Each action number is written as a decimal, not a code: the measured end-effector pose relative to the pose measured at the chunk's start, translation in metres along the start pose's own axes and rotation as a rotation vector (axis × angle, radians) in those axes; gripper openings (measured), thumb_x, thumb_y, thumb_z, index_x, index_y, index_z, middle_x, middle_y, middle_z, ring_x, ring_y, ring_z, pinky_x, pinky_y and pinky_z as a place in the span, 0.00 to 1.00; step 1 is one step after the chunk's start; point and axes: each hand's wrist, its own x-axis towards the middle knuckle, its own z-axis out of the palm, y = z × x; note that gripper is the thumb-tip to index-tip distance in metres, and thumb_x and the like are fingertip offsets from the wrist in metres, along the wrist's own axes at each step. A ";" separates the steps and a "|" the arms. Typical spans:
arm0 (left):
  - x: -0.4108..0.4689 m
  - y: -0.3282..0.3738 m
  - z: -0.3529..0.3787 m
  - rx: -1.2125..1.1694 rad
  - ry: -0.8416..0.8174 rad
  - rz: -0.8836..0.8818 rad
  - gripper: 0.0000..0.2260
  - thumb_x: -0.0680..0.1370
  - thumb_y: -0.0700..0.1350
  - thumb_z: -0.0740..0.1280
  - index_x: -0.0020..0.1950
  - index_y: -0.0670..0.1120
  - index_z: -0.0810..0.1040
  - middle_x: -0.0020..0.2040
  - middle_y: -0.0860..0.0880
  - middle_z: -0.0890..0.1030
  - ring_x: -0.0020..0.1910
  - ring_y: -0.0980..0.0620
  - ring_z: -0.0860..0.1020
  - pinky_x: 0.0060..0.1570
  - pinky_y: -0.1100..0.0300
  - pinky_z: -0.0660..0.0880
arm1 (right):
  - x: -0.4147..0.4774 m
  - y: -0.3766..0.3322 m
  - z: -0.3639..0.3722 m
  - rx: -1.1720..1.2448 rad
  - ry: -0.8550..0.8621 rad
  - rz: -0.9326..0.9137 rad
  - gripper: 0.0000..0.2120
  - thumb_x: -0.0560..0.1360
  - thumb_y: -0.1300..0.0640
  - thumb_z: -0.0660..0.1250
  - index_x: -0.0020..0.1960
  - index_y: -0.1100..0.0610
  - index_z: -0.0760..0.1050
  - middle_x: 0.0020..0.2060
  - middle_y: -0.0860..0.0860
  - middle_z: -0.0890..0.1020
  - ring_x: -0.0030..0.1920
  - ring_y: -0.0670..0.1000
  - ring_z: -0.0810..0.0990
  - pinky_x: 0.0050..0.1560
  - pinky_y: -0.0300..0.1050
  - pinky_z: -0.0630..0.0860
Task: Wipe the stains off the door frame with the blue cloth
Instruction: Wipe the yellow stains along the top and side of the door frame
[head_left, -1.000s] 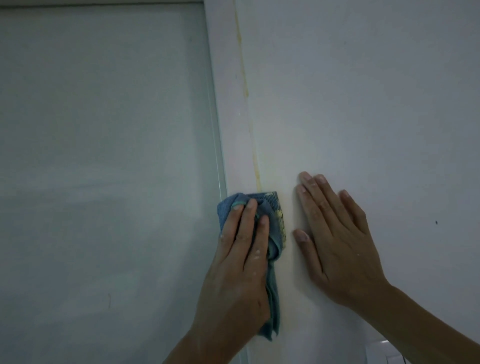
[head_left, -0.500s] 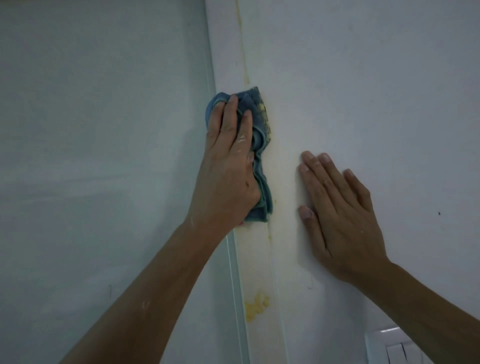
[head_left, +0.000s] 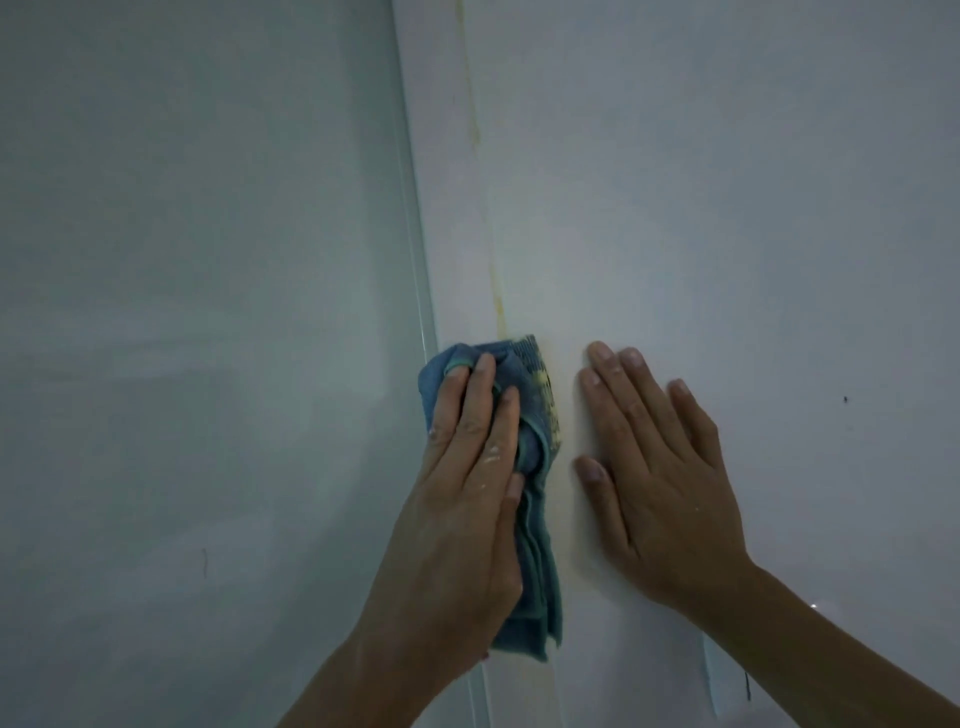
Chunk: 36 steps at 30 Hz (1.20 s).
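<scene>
My left hand (head_left: 462, 499) presses a crumpled blue cloth (head_left: 535, 415) flat against the white door frame (head_left: 447, 218). The cloth's right edge carries yellow smears. A thin yellow stain line (head_left: 493, 280) runs up the seam where the frame meets the wall, straight above the cloth. My right hand (head_left: 654, 467) lies flat on the wall just right of the cloth, fingers together and pointing up, holding nothing. The frame under the cloth and my left hand is hidden.
A pale glass door panel (head_left: 197, 338) fills the left side, its edge running beside the frame. The white wall (head_left: 753, 182) takes up the right, with a small dark speck (head_left: 846, 399). A white fitting (head_left: 719, 675) shows at the bottom right.
My left hand has slid the cloth down the frame from its higher position half a second ago, back to level with my right hand. The right hand has stayed on the wall.
</scene>
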 end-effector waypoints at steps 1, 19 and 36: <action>-0.009 0.002 0.001 -0.011 -0.014 0.000 0.24 0.79 0.38 0.55 0.76 0.38 0.59 0.79 0.44 0.53 0.79 0.47 0.48 0.76 0.54 0.49 | 0.000 0.000 0.000 0.001 -0.004 0.004 0.28 0.83 0.50 0.49 0.80 0.60 0.55 0.81 0.55 0.56 0.81 0.54 0.52 0.78 0.61 0.56; -0.081 0.012 0.046 0.221 0.030 -0.111 0.37 0.77 0.61 0.60 0.77 0.39 0.54 0.80 0.42 0.50 0.78 0.39 0.49 0.77 0.53 0.49 | -0.018 -0.013 0.007 0.063 0.043 0.031 0.28 0.82 0.53 0.53 0.79 0.62 0.58 0.80 0.55 0.58 0.81 0.55 0.54 0.78 0.60 0.55; 0.041 -0.024 0.016 0.009 0.210 -0.068 0.27 0.80 0.37 0.61 0.76 0.34 0.55 0.77 0.34 0.51 0.78 0.37 0.48 0.77 0.48 0.50 | 0.010 -0.003 0.005 0.076 0.078 -0.037 0.25 0.83 0.56 0.50 0.79 0.62 0.58 0.80 0.56 0.59 0.80 0.55 0.55 0.77 0.60 0.57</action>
